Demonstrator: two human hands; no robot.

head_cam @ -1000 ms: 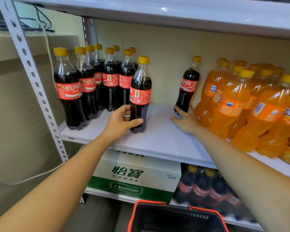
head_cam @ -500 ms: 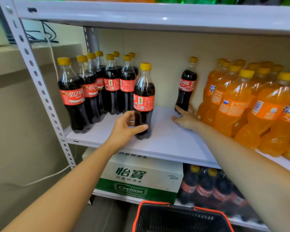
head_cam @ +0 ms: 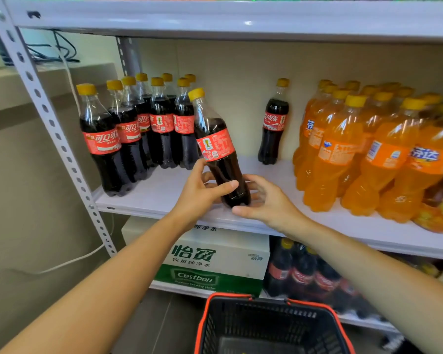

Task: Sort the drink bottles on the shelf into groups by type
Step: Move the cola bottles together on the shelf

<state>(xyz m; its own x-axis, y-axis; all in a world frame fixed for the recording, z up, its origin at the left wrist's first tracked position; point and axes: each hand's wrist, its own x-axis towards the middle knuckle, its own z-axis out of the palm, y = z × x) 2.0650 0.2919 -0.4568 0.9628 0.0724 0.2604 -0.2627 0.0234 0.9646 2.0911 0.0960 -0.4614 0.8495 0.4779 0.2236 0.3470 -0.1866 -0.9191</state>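
Left hand (head_cam: 202,192) fingers gripping lower body of tilted dark cola plastic bottle with red label and yellow cap (head_cam: 216,146), cap leaning toward cluster of matching upright cola bottles (head_cam: 138,134). Right hand (head_cam: 266,200) fingers curling round bottle base, just right of cluster, over white shelf board (head_cam: 164,195).

Progress, judged: cluster standing grouped; orange soda bottles (head_cam: 356,149) standing grouped well right of cluster.

Remaining: held bottle and lone cola bottle (head_cam: 273,129), standing right of cluster beside orange group, both waiting to join cluster.
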